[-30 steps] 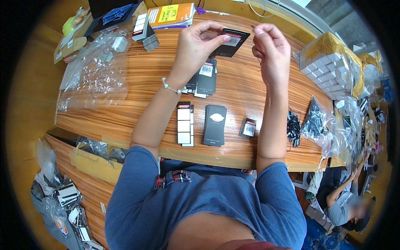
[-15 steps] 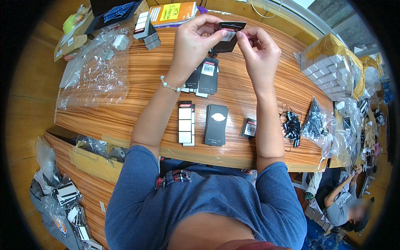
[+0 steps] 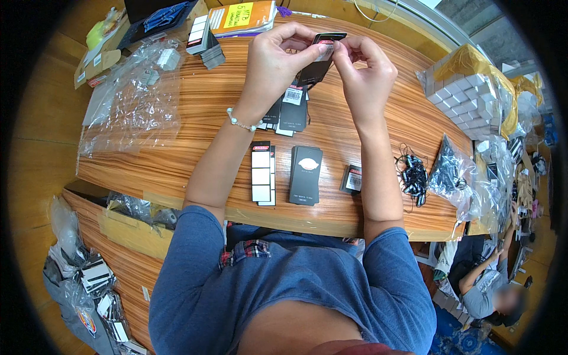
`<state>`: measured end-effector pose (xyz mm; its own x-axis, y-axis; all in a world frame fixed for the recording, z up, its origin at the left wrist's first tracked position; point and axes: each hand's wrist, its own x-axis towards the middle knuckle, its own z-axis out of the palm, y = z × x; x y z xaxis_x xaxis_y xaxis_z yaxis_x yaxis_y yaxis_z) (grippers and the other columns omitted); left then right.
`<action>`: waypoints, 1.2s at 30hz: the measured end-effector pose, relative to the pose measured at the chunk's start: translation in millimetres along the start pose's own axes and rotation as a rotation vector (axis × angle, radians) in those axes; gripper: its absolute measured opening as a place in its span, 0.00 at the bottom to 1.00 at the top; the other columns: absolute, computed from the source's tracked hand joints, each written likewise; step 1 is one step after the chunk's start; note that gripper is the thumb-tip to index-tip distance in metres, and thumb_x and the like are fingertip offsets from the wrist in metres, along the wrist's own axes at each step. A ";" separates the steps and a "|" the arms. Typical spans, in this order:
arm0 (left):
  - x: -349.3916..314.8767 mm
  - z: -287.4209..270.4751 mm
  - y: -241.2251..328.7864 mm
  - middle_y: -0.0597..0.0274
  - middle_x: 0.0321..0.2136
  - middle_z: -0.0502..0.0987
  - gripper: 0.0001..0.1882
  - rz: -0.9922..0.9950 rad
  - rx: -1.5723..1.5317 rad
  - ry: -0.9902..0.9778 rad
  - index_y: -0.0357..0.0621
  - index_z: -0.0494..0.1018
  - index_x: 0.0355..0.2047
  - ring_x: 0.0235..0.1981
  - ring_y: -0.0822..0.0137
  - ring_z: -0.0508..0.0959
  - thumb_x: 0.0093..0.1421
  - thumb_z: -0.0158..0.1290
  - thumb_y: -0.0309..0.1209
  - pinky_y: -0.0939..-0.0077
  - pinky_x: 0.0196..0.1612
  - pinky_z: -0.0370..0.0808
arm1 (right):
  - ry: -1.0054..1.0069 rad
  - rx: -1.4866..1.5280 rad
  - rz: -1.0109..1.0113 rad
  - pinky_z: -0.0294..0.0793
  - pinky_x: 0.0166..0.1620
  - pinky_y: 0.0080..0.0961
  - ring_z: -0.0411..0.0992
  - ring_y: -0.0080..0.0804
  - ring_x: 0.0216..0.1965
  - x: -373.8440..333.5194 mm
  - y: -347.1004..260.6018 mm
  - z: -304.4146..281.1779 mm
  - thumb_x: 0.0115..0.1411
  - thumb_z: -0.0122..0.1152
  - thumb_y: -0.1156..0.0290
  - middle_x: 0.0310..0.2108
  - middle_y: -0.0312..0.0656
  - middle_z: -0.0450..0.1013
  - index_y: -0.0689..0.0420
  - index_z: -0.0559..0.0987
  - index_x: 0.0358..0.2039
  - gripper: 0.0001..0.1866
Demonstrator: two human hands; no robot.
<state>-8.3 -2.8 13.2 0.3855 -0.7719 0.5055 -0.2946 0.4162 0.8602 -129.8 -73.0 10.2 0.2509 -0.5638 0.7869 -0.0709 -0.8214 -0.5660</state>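
Near the far side of the table, my left hand [image 3: 278, 59] is closed on a black hang tag [image 3: 314, 73] with a red strip and a white sticker. My right hand [image 3: 370, 68] pinches the upper right part of that tag, its thumb by the sticker. Both hands hold it tilted above a pile of black hang tags [image 3: 293, 119], the top one bearing a white barcode sticker. Closer to me lie white-panelled tags [image 3: 260, 176], a neat stack of black tags [image 3: 305, 184] with a white oval, and small black stickered tags [image 3: 353, 180] beside my right forearm.
Black strings [image 3: 413, 176] and a clear bag of black pieces [image 3: 448, 165] lie at right. Behind them stands a wrapped block of white boxes [image 3: 461, 97]. Plastic bags [image 3: 139, 100], a tag stack [image 3: 212, 56] and a notebook [image 3: 260, 18] sit far left. Another person [image 3: 485, 290] sits at lower right.
The held tag has tilted more, and my right thumb has shifted up and left to the sticker. The other person's arm has stretched upward in the picture.
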 end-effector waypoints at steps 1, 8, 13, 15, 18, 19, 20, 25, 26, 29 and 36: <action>-0.5 0.1 1.9 0.61 0.27 0.77 0.09 -0.011 0.000 -0.006 0.36 0.73 0.30 0.29 0.76 0.77 0.48 0.59 0.23 0.85 0.34 0.75 | 0.021 -0.002 -0.016 0.67 0.24 0.18 0.67 0.21 0.18 -0.2 0.3 1.3 0.47 0.59 0.78 0.17 0.38 0.70 0.63 0.75 0.20 0.03; -2.0 1.1 1.1 0.61 0.27 0.77 0.09 0.011 0.057 -0.006 0.35 0.74 0.31 0.29 0.75 0.77 0.48 0.59 0.24 0.85 0.33 0.75 | 0.048 0.375 0.340 0.67 0.24 0.14 0.67 0.17 0.19 -8.5 1.2 8.7 0.50 0.59 0.76 0.19 0.36 0.72 0.64 0.76 0.24 0.04; -3.6 5.2 1.2 0.63 0.26 0.77 0.08 0.065 0.098 -0.009 0.36 0.76 0.30 0.28 0.76 0.77 0.49 0.59 0.25 0.83 0.33 0.75 | 0.068 0.732 0.545 0.67 0.26 0.11 0.68 0.17 0.22 -10.4 9.1 13.8 0.52 0.58 0.77 0.23 0.37 0.73 0.66 0.75 0.27 0.05; -2.8 3.5 1.8 0.63 0.26 0.77 0.07 0.121 0.197 -0.001 0.37 0.76 0.30 0.28 0.75 0.77 0.49 0.58 0.25 0.83 0.32 0.75 | -0.005 0.693 0.467 0.69 0.28 0.13 0.69 0.18 0.24 -7.1 12.4 11.7 0.53 0.57 0.77 0.24 0.38 0.73 0.65 0.75 0.29 0.04; 0.3 -3.6 -1.2 0.64 0.25 0.77 0.06 0.283 0.436 0.044 0.42 0.77 0.28 0.28 0.72 0.76 0.47 0.58 0.25 0.80 0.31 0.73 | -0.066 0.643 0.364 0.71 0.32 0.15 0.71 0.20 0.27 -3.7 9.3 8.3 0.54 0.55 0.79 0.26 0.39 0.74 0.65 0.75 0.32 0.05; 1.7 -4.5 -5.6 0.66 0.25 0.76 0.06 0.365 0.495 0.075 0.45 0.78 0.27 0.28 0.70 0.76 0.46 0.58 0.26 0.78 0.31 0.72 | -0.079 0.629 0.332 0.72 0.33 0.15 0.72 0.21 0.28 -2.6 7.1 7.6 0.54 0.55 0.79 0.27 0.39 0.74 0.65 0.75 0.33 0.06; 2.3 -5.5 -7.8 0.67 0.24 0.76 0.06 0.448 0.553 0.106 0.48 0.78 0.26 0.28 0.68 0.75 0.45 0.57 0.26 0.75 0.31 0.71 | -0.129 0.624 0.359 0.72 0.35 0.16 0.72 0.21 0.29 -1.0 6.5 6.3 0.54 0.54 0.79 0.28 0.39 0.74 0.65 0.75 0.34 0.06; 3.9 -6.5 -0.6 0.72 0.27 0.75 0.06 0.745 0.891 0.118 0.51 0.78 0.25 0.36 0.69 0.72 0.45 0.56 0.27 0.71 0.42 0.65 | -0.277 0.716 0.543 0.72 0.38 0.16 0.72 0.20 0.32 4.7 13.5 -6.6 0.56 0.54 0.76 0.30 0.39 0.74 0.62 0.75 0.37 0.08; 3.5 -5.4 0.3 0.73 0.27 0.75 0.06 0.763 0.913 0.109 0.51 0.78 0.25 0.37 0.70 0.71 0.45 0.56 0.27 0.71 0.43 0.64 | -0.287 0.766 0.581 0.72 0.38 0.16 0.72 0.20 0.33 3.9 16.3 -6.6 0.56 0.54 0.75 0.29 0.38 0.74 0.62 0.75 0.37 0.08; 0.7 -2.9 -3.5 0.70 0.28 0.75 0.09 0.785 0.884 0.026 0.49 0.78 0.27 0.35 0.68 0.72 0.44 0.56 0.23 0.73 0.39 0.68 | -0.191 0.774 0.711 0.68 0.36 0.14 0.69 0.17 0.32 0.5 18.3 -2.9 0.56 0.56 0.72 0.29 0.33 0.73 0.58 0.75 0.34 0.06; 5.6 -0.5 -17.5 0.64 0.26 0.76 0.07 0.526 0.513 -0.030 0.43 0.77 0.28 0.29 0.66 0.75 0.46 0.55 0.21 0.78 0.31 0.72 | -0.046 0.634 0.546 0.60 0.33 0.13 0.63 0.15 0.29 9.0 23.2 -14.7 0.55 0.58 0.69 0.27 0.29 0.70 0.57 0.76 0.31 0.06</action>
<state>-0.5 -14.2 1.0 0.0584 -0.5480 0.8344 -0.8094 0.4633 0.3609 -143.4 -98.3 7.8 0.3793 -0.8528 0.3590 0.3589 -0.2220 -0.9066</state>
